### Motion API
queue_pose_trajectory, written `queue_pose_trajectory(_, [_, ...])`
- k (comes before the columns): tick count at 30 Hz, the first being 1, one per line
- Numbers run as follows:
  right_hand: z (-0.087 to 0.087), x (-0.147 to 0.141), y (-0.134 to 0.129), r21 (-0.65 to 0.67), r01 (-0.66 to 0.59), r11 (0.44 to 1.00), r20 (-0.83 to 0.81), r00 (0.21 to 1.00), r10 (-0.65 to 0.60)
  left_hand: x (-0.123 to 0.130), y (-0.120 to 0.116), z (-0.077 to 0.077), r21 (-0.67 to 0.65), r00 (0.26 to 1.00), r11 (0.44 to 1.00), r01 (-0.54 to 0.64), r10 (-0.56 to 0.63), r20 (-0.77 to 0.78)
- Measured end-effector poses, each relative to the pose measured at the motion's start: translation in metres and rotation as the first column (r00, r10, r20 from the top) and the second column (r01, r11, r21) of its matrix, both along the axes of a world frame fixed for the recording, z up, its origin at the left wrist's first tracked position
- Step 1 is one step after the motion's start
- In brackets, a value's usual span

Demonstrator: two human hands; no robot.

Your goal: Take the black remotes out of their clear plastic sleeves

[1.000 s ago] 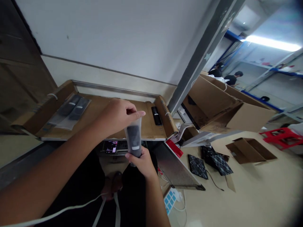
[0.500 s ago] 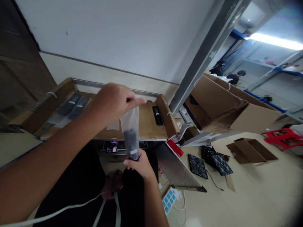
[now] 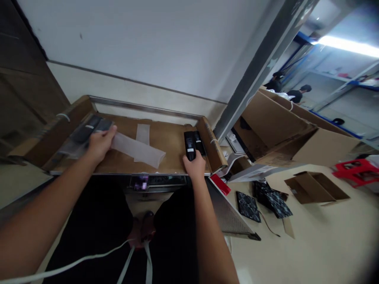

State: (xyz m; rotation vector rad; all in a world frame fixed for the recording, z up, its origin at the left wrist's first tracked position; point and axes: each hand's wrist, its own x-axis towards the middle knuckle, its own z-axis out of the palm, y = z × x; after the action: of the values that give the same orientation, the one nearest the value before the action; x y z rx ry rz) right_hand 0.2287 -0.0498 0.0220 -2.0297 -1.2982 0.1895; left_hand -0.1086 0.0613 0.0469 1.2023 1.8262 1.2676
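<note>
My left hand [image 3: 102, 144] is at the left end of the cardboard-lined tray, its fingers closed on a translucent sleeve [image 3: 139, 150]. The sleeve stretches out to the right, and a dark bulk shows by my fingertips. Under and beside this hand lie dark items in clear plastic [image 3: 84, 132], one with a white label. At the right end, my right hand [image 3: 195, 165] grips the near end of a slim black item [image 3: 189, 142] with a white label; its exact kind is unclear. A similar black item [image 3: 199, 144] lies beside it. Another flat translucent sleeve [image 3: 143, 134] rests mid-tray.
Cardboard walls [image 3: 211, 142] edge the tray, and a phone [image 3: 140, 182] sits below its front. To the right stand a large open carton [image 3: 275, 126], a smaller carton [image 3: 316, 187] and a red crate [image 3: 355, 171]. Patterned black pieces [image 3: 248, 206] lie on the floor. People [image 3: 296, 94] are in the background.
Both hands were on an upright sleeve with a dark item inside. They have parted: my left hand took a sleeve down to the left pile, my right hand took hold of a black item at right.
</note>
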Motion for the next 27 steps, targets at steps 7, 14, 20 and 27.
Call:
queue_pose_trajectory(7, [-0.007,-0.004,0.053,-0.117,0.097,0.988,0.377,0.925,-0.046,-0.011,0.004,-0.037,0.117,0.989,0.99,-0.076,0.06,0.137])
queue_pose_trajectory(14, [-0.012,-0.004,0.055,-0.026,0.082,0.996,0.464,0.884,-0.061,-0.01,-0.001,-0.029,0.098,0.978,0.995,-0.033,0.012,0.207])
queue_pose_trajectory(20, [-0.012,-0.006,0.054,-0.011,-0.012,1.0,0.518,0.855,0.016,-0.005,-0.009,-0.019,0.08,0.978,0.996,-0.032,0.015,0.208])
queue_pose_trajectory(27, [-0.014,-0.006,0.07,-0.032,0.008,0.999,0.613,0.79,0.013,-0.006,-0.007,-0.022,0.062,0.988,0.998,-0.012,0.002,0.154])
